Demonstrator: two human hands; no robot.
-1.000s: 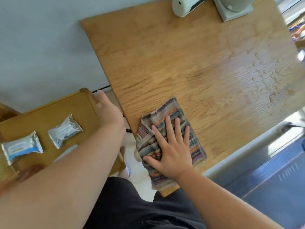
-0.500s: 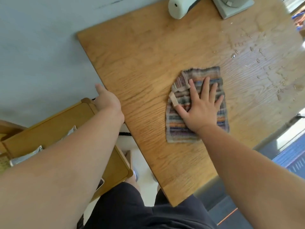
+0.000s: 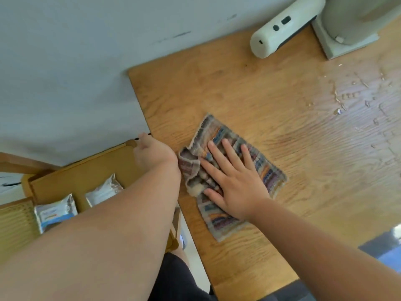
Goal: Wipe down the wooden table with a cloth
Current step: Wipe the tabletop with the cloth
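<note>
The wooden table (image 3: 238, 94) fills the right of the head view. A striped, multicoloured cloth (image 3: 269, 170) lies on it near the left edge, with its left side bunched. My right hand (image 3: 234, 183) presses flat on the cloth, fingers spread. My left hand (image 3: 155, 154) sits at the table's left edge, just left of the cloth. Its fingers are hidden, so its hold cannot be told. Water droplets (image 3: 347, 101) shine on the wood to the far right.
A white handheld device (image 3: 280, 31) and a pale appliance base (image 3: 347, 44) stand at the table's back edge. Left of the table is a lower wooden seat (image 3: 86, 170) holding two foil packets (image 3: 55, 211).
My right hand slid the cloth from the near edge out to the middle of the table, then back toward the left edge. My left hand stayed at the left edge.
</note>
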